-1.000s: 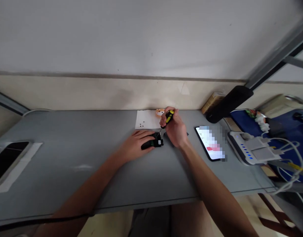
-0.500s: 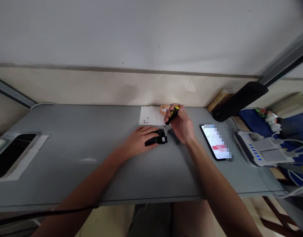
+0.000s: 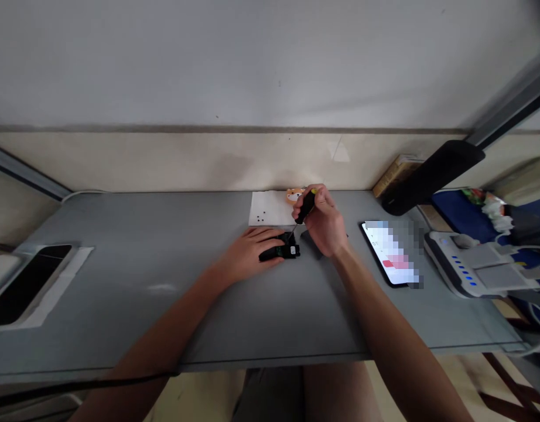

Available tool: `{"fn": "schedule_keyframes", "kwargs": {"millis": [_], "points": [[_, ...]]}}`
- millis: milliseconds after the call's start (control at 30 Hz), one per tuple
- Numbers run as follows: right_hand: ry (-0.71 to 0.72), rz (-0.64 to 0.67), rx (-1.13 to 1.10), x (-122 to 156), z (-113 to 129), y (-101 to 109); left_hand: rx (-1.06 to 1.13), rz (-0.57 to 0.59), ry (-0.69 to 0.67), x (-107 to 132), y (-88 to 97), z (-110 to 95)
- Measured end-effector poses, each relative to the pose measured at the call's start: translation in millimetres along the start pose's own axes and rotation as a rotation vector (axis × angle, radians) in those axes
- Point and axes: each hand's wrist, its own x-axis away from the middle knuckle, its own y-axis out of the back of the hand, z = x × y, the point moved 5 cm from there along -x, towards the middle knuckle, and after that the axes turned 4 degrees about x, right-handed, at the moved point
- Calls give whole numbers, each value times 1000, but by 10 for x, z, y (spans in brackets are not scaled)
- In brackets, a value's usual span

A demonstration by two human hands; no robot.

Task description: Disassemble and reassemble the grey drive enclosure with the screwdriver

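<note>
My left hand (image 3: 248, 253) lies over a small opened black device (image 3: 279, 251) on the desk, thumb and fingers gripping its sides. A bit of green circuit board shows in it. My right hand (image 3: 323, 221) is closed around the black and yellow handle of a screwdriver (image 3: 306, 206). The screwdriver slants down to the left, its tip inside the device; the exact contact point is too small to make out. A dark curved piece (image 3: 313, 243) lies partly hidden beneath my right hand. Behind the device, several tiny dark screws (image 3: 261, 217) sit on white paper (image 3: 272, 202).
An orange and white animal-face item (image 3: 294, 195) stands at the paper's back edge. Rightward are a lit phone (image 3: 390, 258), a power strip (image 3: 463, 264) with plugs, a black cylinder (image 3: 432, 179) and a book (image 3: 397, 174). A dark-screened device (image 3: 30, 284) lies far left.
The screwdriver's handle has turned in my right hand, so less of its yellow shows. My left hand keeps its grip on the device. The whole view has shifted slightly.
</note>
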Motion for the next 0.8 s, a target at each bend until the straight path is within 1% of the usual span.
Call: {"fn": "schedule_keyframes", "kwargs": {"millis": [100,167,333,500,633,700,800], "points": [[-36,46,14,-7,13,-11,7,10,5,-4,1,9],[-49,63,-25,-1,10,-35,5,14,0,-6,4,10],[-5,38,-128,20,-14,-73,-6,-2,-22,-6,19,1],[-21,-3,-73,1,-30,-16,-12,-4,-36,8,9,-3],[-50,31,3,-24,-11,4,-12,-13,-14,10,3,-2],[-47,43,-13,-24,-2,-7,-4,-10,2,4,3,-9],[-33,16,-49,-10,-10,-17,16,4,27,-7,3,-17]]}}
